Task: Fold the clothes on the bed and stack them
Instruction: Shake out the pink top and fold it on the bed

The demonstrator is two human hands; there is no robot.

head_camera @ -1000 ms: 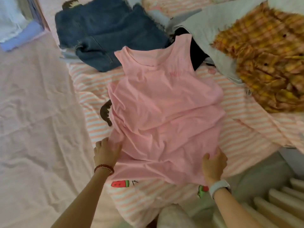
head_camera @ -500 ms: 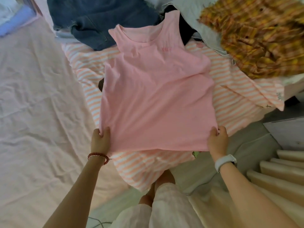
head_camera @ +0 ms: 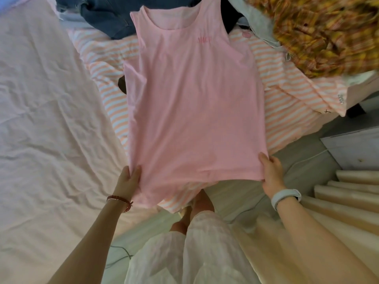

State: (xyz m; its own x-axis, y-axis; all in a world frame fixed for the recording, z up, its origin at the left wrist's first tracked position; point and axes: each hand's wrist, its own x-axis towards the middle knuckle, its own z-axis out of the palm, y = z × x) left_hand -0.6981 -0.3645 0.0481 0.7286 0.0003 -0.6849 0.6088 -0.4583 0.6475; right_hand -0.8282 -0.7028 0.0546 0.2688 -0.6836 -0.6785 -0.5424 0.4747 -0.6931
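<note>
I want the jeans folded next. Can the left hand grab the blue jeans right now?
Probably not yet. The left hand is busy pinching a bottom corner of the pink tank top, and the blue jeans lie at the far end, beyond the top's shoulder. It would need to drop its grip and stretch forward.

We see jeans (head_camera: pixel 106 15) and a blurred yellow plaid shirt (head_camera: pixel 320 31) cut off by the top edge. The pink tank top (head_camera: pixel 192 111) hides most of a dark garment (head_camera: pixel 122 85); its chest lettering (head_camera: pixel 204 39) is unreadable.
</note>
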